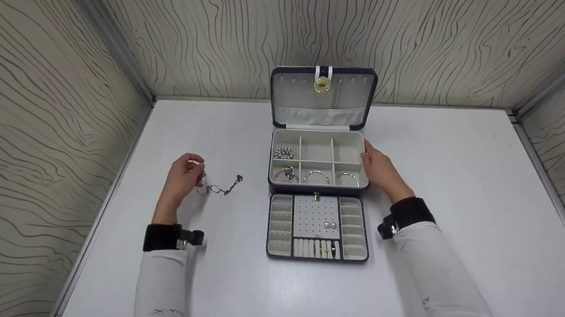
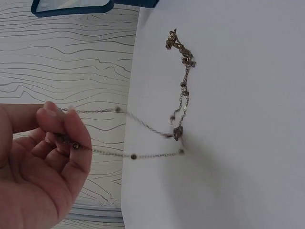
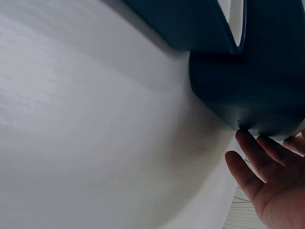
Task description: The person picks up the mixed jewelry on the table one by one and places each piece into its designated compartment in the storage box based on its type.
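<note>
My left hand (image 1: 181, 177) pinches a thin beaded chain necklace (image 1: 218, 190) between thumb and fingertips. In the left wrist view, two strands of the necklace (image 2: 185, 90) run from the fingers, and its far end lies bunched on the white table. An open dark blue jewelry box (image 1: 290, 190) stands at the middle, with its lid (image 1: 321, 102) raised. My right hand (image 1: 383, 171) rests against the box's right side, thumb near the rim. In the right wrist view, its extended fingers (image 3: 257, 152) touch the box's lower side wall.
A beaded bracelet (image 1: 283, 153), a colourful bracelet (image 1: 287, 172) and two silver bangles (image 1: 317, 176) lie in box compartments. In front sits a divided tray (image 1: 303, 217) with two pearl-like studs (image 1: 330, 225) and some rings (image 1: 327, 250). Patterned panels (image 1: 250, 41) border the table.
</note>
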Available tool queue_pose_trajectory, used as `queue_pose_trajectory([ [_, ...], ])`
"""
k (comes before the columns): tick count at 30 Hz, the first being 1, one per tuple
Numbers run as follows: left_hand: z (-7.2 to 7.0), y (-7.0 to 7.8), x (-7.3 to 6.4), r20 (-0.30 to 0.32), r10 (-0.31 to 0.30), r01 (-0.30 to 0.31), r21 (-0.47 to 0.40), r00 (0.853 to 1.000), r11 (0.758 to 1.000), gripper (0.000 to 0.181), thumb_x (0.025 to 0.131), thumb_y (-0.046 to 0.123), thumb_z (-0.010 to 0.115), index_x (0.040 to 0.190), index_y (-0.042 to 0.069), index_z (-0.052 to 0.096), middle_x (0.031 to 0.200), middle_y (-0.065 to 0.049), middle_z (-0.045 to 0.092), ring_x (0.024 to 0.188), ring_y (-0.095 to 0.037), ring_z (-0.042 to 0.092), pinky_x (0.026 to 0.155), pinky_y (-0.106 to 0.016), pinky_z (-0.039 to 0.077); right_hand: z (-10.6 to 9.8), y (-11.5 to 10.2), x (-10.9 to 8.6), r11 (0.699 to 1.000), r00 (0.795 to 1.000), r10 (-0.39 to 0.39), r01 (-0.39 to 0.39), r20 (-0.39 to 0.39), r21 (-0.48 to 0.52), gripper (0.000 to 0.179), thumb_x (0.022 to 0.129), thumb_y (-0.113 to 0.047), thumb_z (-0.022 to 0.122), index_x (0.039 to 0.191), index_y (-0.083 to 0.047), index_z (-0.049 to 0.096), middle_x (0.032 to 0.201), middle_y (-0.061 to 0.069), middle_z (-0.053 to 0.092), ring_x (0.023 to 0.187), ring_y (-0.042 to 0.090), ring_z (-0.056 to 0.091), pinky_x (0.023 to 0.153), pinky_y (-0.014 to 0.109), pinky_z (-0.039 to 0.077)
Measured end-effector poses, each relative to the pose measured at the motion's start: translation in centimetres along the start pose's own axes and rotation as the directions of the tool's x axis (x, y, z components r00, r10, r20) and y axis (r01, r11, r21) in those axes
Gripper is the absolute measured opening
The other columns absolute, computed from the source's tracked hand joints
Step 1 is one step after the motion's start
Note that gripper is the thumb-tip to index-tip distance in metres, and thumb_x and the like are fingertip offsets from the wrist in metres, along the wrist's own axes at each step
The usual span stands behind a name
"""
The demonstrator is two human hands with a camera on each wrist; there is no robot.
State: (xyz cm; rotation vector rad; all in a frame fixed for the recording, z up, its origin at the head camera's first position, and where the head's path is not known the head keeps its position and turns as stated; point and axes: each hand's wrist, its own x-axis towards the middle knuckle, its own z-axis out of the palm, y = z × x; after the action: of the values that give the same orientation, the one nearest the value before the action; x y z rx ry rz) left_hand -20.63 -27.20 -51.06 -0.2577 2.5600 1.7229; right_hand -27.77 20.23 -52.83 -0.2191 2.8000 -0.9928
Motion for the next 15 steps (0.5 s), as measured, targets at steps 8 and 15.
queue_pose_trajectory([
  [8, 0.1, 2.7, -0.6, 0.012, 0.115, -0.114, -0.072, 0.993, 0.991, 0.017, 0.095, 0.006, 0.062, 0.111, -0.001, 0.057, 0.093, -0.02, 0.066, 0.059, -0.014, 0.053, 0.056, -0.024, 0.047, 0.0, 0.0, -0.1, 1.0, 1.0, -0.009, 0.009, -0.008, 0.008, 0.051, 0.107, -0.014, 0.032, 0.154, 0.001, 0.02, 0.151, 0.028, 0.032, 0.138, 0.042, 0.031, 0.113, 0.052, 0.024],
  [15, -0.1, 6.3, -1.0, 0.036, 0.186, -0.188, 0.05, 0.982, 0.981, 0.009, 0.098, 0.003, 0.054, 0.105, -0.001, 0.059, 0.086, -0.013, 0.061, 0.063, -0.016, 0.054, 0.054, -0.023, 0.044, 0.0, 0.0, -0.1, 0.999, 1.0, 0.015, -0.015, 0.016, 0.035, 0.052, 0.107, -0.017, 0.031, 0.155, 0.0, 0.018, 0.153, 0.026, 0.03, 0.14, 0.041, 0.029, 0.114, 0.051, 0.022],
])
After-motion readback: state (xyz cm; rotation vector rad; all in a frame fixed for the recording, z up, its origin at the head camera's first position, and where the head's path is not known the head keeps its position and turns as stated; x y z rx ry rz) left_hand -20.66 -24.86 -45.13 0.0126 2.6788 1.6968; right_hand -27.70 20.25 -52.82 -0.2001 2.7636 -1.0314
